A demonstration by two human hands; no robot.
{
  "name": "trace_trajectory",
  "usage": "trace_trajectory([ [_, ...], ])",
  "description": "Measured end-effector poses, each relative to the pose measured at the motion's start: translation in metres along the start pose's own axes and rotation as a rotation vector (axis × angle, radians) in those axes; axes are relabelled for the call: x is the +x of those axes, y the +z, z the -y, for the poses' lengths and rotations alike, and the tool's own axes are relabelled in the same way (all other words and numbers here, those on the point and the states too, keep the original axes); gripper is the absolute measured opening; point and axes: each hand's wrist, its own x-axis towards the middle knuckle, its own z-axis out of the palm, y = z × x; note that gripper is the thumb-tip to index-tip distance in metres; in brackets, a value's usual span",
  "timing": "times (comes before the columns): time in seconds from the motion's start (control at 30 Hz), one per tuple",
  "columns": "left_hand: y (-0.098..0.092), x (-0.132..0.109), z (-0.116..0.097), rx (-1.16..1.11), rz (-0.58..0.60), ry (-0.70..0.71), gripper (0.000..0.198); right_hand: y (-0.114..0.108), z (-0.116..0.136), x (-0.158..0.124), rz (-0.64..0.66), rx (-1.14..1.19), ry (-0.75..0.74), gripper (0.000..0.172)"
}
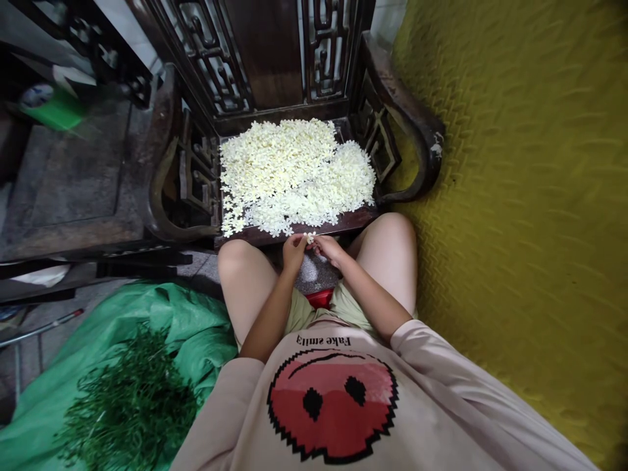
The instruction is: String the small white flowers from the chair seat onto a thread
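A small white flower (309,237) sits between my two hands, just in front of the chair seat's front edge. My left hand (294,251) is closed in a pinch on its left side. From the right, my right hand (328,248) meets it with the fingers bent together; the flower is touched by both hands, and finer details at the fingertips are too small to make out. Right beyond the hands, a thick layer of loose white flowers (289,163) covers most of the dark wooden seat (350,222).
Curved armrests (426,140) flank the seat. On the left stands a dark wooden table (73,170) with a green roll of tape (53,108). A green sheet (161,297) holding green stems (132,402) lies at lower left. A yellow textured surface (530,163) rises at right.
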Motion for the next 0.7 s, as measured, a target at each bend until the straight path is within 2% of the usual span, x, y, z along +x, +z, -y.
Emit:
trace_trajectory([
  [0.17, -0.001, 0.001, 0.003, 0.034, 0.012, 0.0, 0.009, -0.001, 0.0, 0.001, 0.007, 0.0, -0.013, 0.013],
  [0.33, -0.003, 0.002, 0.002, 0.052, -0.061, 0.028, 0.011, 0.001, 0.005, -0.003, 0.022, -0.017, -0.047, 0.012],
  [0.47, -0.004, 0.003, 0.002, 0.01, -0.09, 0.026, 0.013, 0.002, 0.011, -0.01, 0.074, 0.02, 0.049, 0.01],
  [0.57, -0.004, 0.004, 0.003, 0.002, -0.09, 0.024, 0.013, 0.003, 0.014, -0.013, 0.097, 0.063, 0.103, 0.018],
  [0.7, -0.005, 0.004, 0.004, 0.012, -0.061, 0.028, 0.012, 0.002, 0.014, -0.013, 0.087, 0.065, 0.03, 0.031],
])
